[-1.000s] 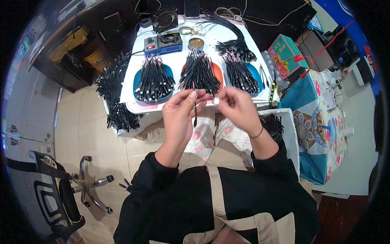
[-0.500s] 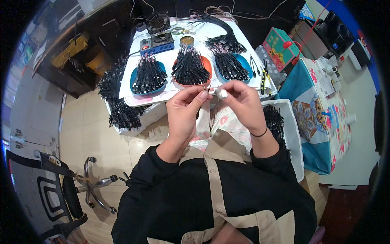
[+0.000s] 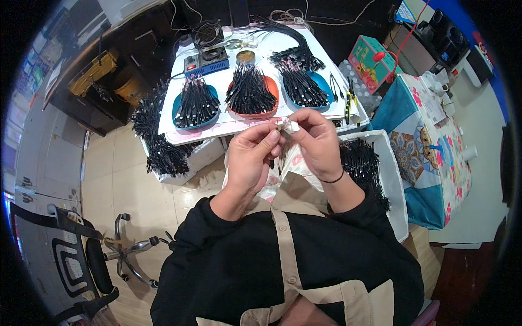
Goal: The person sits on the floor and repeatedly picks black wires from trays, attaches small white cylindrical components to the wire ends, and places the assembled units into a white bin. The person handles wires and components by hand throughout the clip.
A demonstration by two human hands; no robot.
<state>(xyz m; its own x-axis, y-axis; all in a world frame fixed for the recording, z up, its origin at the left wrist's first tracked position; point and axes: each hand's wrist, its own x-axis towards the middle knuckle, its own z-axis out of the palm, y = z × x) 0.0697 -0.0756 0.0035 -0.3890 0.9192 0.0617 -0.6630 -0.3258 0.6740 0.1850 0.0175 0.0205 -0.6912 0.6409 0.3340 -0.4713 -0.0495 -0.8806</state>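
Note:
In front of the table edge my hands meet at the fingertips. My left hand [image 3: 251,155] pinches a short black cable [image 3: 272,162], whose dark end hangs below the fingers. Between thumb and forefinger my right hand [image 3: 318,142] grips a small white piece [image 3: 291,127], which touches or nearly touches the cable's upper end; its exact kind is too small to tell. Beyond the hands, bunches of short black cables fill a left blue tray [image 3: 196,126], an orange tray [image 3: 255,115] and a right blue tray [image 3: 310,108].
On the white table [image 3: 182,136] stand a blue-edged device [image 3: 206,69] with a fan, a round tin [image 3: 246,56] and a long cable bundle [image 3: 296,54]. Yellow-black cutters [image 3: 351,103] lie right. White boxes of cables [image 3: 399,179] flank me; an office chair [image 3: 89,255] stands left.
My hands have come together, bringing the white piece to the left fingertips. The right hand has shifted slightly left, and the whole view has moved a little.

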